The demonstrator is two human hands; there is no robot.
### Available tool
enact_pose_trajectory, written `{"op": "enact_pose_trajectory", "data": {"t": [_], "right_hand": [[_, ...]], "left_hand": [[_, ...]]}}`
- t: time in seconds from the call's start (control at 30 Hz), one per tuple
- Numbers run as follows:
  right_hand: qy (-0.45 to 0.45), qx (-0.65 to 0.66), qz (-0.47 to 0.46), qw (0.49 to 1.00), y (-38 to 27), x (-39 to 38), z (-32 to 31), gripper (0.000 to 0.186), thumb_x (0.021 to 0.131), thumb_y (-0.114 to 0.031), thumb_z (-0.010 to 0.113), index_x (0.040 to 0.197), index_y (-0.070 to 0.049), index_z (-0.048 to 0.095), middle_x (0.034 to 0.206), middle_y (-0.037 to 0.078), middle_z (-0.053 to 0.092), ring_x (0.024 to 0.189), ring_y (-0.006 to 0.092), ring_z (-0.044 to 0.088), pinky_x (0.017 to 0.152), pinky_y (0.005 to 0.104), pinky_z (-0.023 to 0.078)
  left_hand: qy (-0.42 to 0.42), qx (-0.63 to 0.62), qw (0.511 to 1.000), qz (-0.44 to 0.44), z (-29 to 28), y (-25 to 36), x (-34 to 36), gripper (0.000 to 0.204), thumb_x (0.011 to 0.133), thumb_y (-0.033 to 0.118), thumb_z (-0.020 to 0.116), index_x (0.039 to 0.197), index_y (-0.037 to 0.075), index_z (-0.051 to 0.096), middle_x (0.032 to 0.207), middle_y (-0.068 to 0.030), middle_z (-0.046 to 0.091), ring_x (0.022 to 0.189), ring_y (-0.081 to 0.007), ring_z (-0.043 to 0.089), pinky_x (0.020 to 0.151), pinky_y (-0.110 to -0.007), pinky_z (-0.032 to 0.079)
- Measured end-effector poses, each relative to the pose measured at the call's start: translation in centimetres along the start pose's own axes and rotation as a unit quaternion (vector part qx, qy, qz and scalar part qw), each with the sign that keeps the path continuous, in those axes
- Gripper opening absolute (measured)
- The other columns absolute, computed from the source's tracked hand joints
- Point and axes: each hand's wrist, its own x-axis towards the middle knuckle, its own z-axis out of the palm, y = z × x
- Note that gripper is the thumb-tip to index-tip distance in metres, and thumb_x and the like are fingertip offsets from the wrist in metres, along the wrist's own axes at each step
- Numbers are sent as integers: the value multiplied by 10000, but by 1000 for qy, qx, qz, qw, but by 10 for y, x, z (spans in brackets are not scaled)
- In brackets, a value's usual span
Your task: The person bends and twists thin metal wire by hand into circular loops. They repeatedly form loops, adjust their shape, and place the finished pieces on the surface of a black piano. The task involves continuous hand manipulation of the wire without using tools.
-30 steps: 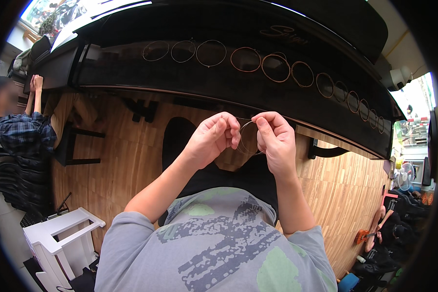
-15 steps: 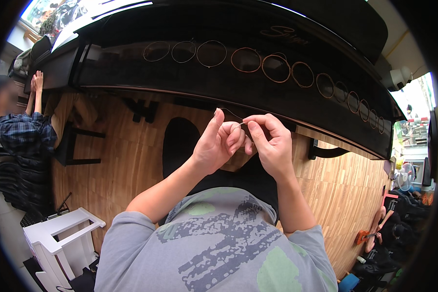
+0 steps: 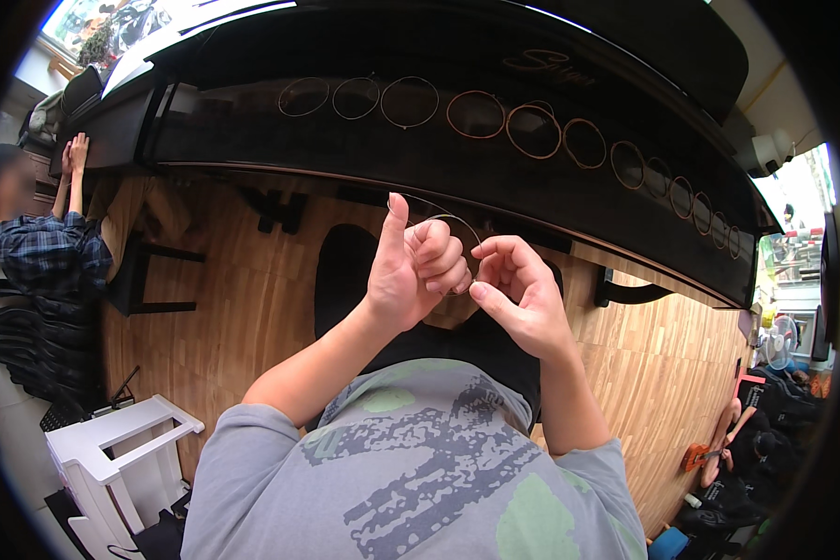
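A thin metal wire string (image 3: pixel 452 217) curves in a loop above and between my hands. My left hand (image 3: pixel 411 271) has its fingers curled round the string, and its thumb points up with a fine strand near the tip. My right hand (image 3: pixel 523 297) is at the right side of the loop, fingers bent and thumb tip close to the left fingers; the string runs down to its index fingertip. Beyond my hands, several coiled strings lie in a row on the black piano (image 3: pixel 252 149), some silvery like this coil (image 3: pixel 410 127), others copper-coloured like this coil (image 3: pixel 533 156).
A dark seat (image 3: pixel 336 271) is below my hands on the wooden floor (image 3: pixel 252 317). At far left a person (image 3: pixel 47 247) in a plaid shirt sits with hands on the piano's end. White furniture (image 3: pixel 112 448) stands lower left; a small orange stringed instrument (image 3: pixel 693 456) is at right.
My left hand has moved slightly left with its fingers curled tighter. My right thumb and index finger have moved apart from their pinch, and the string now bows wider between the hands.
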Motion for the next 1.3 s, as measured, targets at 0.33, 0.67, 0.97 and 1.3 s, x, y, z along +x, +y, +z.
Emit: {"op": "enact_pose_trajectory", "data": {"t": [0.33, 0.67, 0.97, 1.3], "right_hand": [[-56, 57, 69, 994, 3, 4, -9, 73, 862, -67, 614, 911, -17, 591, 799, -34, 555, 715, 23, 489, 609, 181, 402], [-42, -25, 20, 999, 13, 1, -19, 51, 821, -69, 585, 823, -28, 555, 730, -42, 499, 657, 27, 462, 581, 184, 388], [37, -79, -35, 996, 15, -3, -37, 21, 807, -29, 524, 787, -24, 525, 709, -37, 463, 621, 27, 402, 550, 185, 344], [63, -55, -60, 995, 10, -2, -48, 40, 826, -36, 510, 786, -32, 512, 680, -54, 431, 601, 7, 373, 531, 164, 299]], "left_hand": [[-6, -7, 1000, 6, 0, 2, 2, 645, 899, 719, 221, 563, 172, 285, 497, 54, 265, 427, -98, 285, 545, -276, 356], [-34, -104, 994, -24, 1, 8, 1, 651, 887, 734, 237, 564, 171, 297, 493, 53, 272, 410, -95, 308, 557, -291, 364], [-42, -48, 997, -37, -4, 12, 1, 643, 926, 677, 236, 562, 158, 338, 483, 42, 313, 412, -124, 391, 718, -329, 459], [-86, 9, 996, -39, -16, 20, -6, 715, 956, 624, 171, 588, 113, 511, 511, -24, 520, 472, -184, 554, 820, -391, 469]]}}
